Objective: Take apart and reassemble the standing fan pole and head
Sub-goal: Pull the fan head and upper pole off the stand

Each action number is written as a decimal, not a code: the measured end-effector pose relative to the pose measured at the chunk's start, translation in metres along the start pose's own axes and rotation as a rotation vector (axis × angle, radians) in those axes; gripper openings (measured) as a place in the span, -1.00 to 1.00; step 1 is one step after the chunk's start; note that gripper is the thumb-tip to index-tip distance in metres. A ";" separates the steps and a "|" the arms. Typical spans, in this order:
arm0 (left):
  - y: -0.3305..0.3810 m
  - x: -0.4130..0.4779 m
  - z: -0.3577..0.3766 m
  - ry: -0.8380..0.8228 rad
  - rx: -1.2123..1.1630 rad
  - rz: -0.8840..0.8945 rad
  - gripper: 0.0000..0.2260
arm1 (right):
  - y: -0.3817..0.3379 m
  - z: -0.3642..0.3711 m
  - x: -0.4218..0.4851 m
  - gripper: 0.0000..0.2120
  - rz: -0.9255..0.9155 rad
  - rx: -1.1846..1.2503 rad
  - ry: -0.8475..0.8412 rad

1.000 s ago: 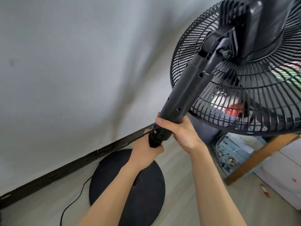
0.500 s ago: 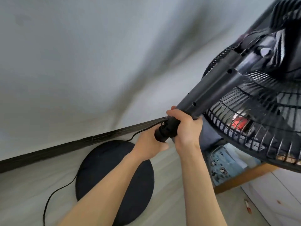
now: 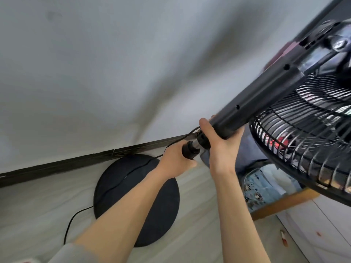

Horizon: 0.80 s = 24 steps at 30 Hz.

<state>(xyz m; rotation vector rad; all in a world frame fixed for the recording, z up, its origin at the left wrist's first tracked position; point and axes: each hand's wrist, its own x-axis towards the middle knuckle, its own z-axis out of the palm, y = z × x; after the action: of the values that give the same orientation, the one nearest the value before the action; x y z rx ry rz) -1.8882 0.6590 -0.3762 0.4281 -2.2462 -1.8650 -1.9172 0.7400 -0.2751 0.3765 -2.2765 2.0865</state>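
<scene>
The black fan head (image 3: 311,130) with its wire grille fills the right side, tilted, joined to a thick black neck tube (image 3: 254,103) with small holes. My right hand (image 3: 220,147) grips the tube's lower end. My left hand (image 3: 176,162) wraps the black collar (image 3: 190,149) at the top of the pole. A short shiny metal stretch of inner pole (image 3: 195,144) shows between collar and tube. The rest of the pole is hidden under my left hand. The round black base (image 3: 121,185) lies on the floor below.
A black power cord (image 3: 76,217) runs from the tube over the base and across the pale floor. A dark skirting board (image 3: 57,166) meets the grey wall. At right stand a wooden leg (image 3: 284,204), a patterned blue bag (image 3: 266,186) and a white cabinet (image 3: 322,234).
The fan head and neck tube have moved up and to the right, away from the collar, and a shiny stretch of inner pole now shows. My left hand stays on the collar.
</scene>
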 end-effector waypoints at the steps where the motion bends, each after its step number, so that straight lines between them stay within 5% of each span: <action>1: 0.000 0.001 0.000 -0.002 0.015 0.006 -0.81 | 0.007 0.003 -0.004 -0.30 0.004 0.004 -0.006; 7: -0.006 0.004 0.003 -0.014 0.004 0.061 -0.73 | 0.029 0.012 -0.009 -0.75 0.059 0.020 -0.037; 16: -0.005 -0.003 -0.010 -0.070 -0.024 0.093 -0.55 | 0.040 -0.007 -0.005 -0.95 0.162 -0.136 -0.210; 24: -0.011 0.002 -0.007 -0.099 0.011 0.048 -0.71 | 0.046 0.002 -0.003 -0.76 0.236 -0.230 -0.224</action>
<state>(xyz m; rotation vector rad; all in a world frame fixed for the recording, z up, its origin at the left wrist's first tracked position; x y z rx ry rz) -1.8871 0.6497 -0.3857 0.2864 -2.3089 -1.8895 -1.9233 0.7416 -0.3208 0.3642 -2.7807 1.9306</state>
